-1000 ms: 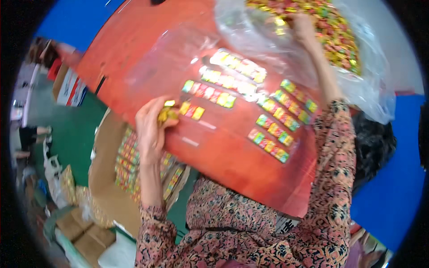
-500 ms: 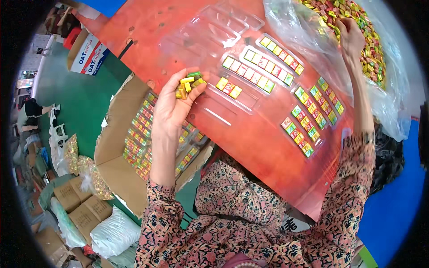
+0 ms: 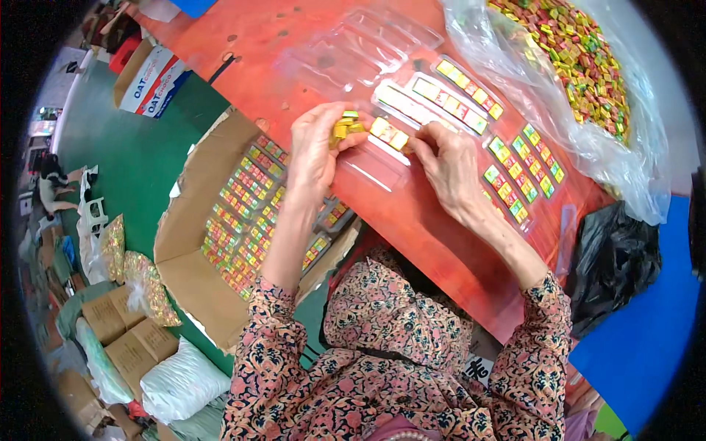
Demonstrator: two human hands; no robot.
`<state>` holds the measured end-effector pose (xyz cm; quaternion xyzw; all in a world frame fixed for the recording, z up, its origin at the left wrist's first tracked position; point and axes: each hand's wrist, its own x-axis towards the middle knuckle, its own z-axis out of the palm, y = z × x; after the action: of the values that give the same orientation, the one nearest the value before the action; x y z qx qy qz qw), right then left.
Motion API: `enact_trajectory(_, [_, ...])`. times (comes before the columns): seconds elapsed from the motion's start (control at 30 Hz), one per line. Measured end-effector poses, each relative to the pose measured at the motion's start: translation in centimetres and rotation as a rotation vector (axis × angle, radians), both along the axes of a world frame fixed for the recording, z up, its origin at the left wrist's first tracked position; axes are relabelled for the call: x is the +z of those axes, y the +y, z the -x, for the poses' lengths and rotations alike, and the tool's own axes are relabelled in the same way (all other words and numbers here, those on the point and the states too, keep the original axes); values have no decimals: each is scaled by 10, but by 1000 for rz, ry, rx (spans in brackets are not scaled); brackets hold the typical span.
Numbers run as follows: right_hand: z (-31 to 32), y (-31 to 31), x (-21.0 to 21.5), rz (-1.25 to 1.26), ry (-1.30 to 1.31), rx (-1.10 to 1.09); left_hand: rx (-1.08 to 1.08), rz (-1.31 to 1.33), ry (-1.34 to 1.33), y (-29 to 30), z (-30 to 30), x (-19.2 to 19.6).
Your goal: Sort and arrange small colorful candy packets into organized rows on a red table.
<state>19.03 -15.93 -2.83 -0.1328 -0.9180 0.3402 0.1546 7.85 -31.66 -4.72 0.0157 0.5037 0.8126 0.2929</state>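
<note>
My left hand [image 3: 316, 143] is curled around several small yellow and green wrapped candies [image 3: 346, 126], held over the red table. With fingers pinched, my right hand [image 3: 452, 165] is at the near end of a clear plastic tray [image 3: 375, 167]. A yellow piece shows at its fingertips, mostly covered by them. Beside those fingers, a short row of yellow and red candies [image 3: 388, 133] lies in the tray. Farther back on the table are filled trays [image 3: 471, 88], each with a row of coloured candies. More filled trays [image 3: 522, 169] lie to the right, partly behind my right hand.
A clear plastic bag [image 3: 507, 88] at the far right holds a heap of loose candies [image 3: 570, 59]. Unfilled clear trays [image 3: 368, 44] lie at the back. Left of the table stands an open cardboard box [image 3: 187, 242] with filled trays inside. A black bag [image 3: 614, 257] hangs at right.
My right hand has come from the candy heap down to the tray beside my left hand. My left hand has shifted slightly right, still holding its candies.
</note>
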Motion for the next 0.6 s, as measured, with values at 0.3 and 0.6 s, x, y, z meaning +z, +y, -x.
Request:
enact_trajectory(0.3, [-15, -15, 6, -169, 6, -7, 52, -18, -37, 10, -15, -3])
enact_trajectory(0.6, [-16, 2, 19, 186, -21, -1, 10, -400, -504, 0, -3, 11])
